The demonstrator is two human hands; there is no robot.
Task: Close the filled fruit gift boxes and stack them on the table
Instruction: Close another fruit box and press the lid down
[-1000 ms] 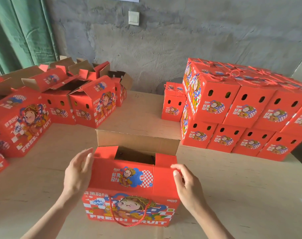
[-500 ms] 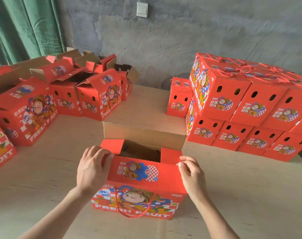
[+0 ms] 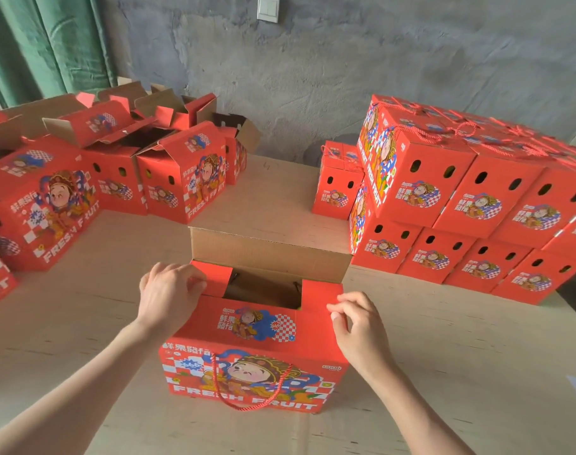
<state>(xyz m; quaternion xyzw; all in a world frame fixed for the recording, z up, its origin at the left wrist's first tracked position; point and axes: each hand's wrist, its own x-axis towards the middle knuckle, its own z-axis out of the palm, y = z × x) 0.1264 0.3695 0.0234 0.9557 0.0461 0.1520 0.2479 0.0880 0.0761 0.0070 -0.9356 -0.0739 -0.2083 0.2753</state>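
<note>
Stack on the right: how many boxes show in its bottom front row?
4, from left to right: box 1, box 2, box 3, box 4. More may be hidden behind them.

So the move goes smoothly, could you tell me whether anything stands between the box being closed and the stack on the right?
Nothing visible does: only bare table lies between the box and the stack. Its rear flap stands open.

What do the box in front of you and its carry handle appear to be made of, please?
The box seems to be corrugated cardboard, printed red outside, since its raised rear flap shows raw brown board. The handle looks like twisted red cord, judging by its rope-like spiral; the fibre is unclear.
</note>
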